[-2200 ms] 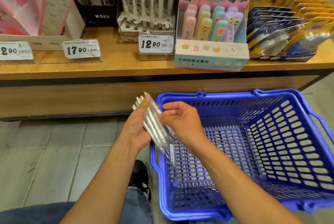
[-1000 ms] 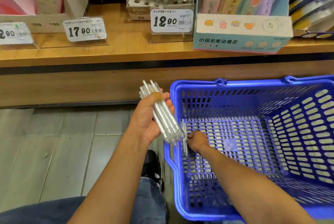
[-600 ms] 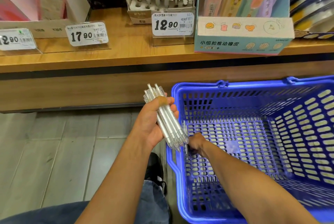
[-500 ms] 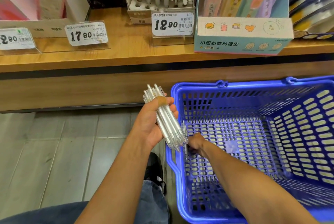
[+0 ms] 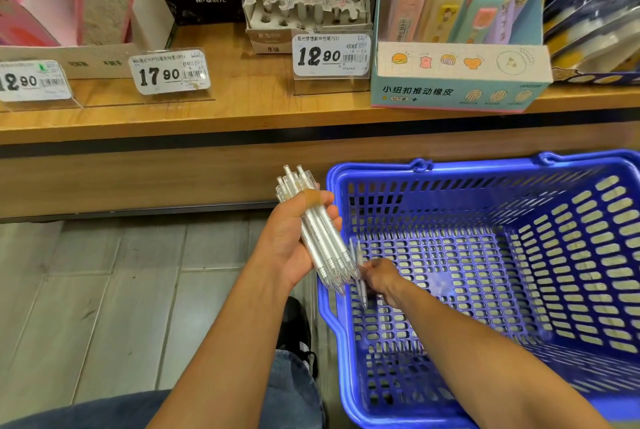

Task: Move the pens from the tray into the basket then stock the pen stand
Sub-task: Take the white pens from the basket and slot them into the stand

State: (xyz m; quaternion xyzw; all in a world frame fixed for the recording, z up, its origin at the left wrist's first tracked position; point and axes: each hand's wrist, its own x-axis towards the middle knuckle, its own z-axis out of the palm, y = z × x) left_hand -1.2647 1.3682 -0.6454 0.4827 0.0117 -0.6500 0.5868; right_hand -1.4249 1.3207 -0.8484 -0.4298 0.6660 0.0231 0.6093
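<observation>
Left hand (image 5: 294,241) wrapped around a bundle of clear pens (image 5: 320,231), beside the blue basket (image 5: 588,255) rim. Right hand (image 5: 379,278) low inside basket, fingers pinching a single pen (image 5: 362,286).

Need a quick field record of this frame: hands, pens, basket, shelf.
left hand: grips a bundle of clear pens, held outside the basket's left rim
right hand: low inside the basket, pinching a single pen near the left wall
basket: blue, on the floor; no other contents visible
pen stand: on the shelf, partly filled, several holes empty
price tag: 12.90, in front of the stand
</observation>
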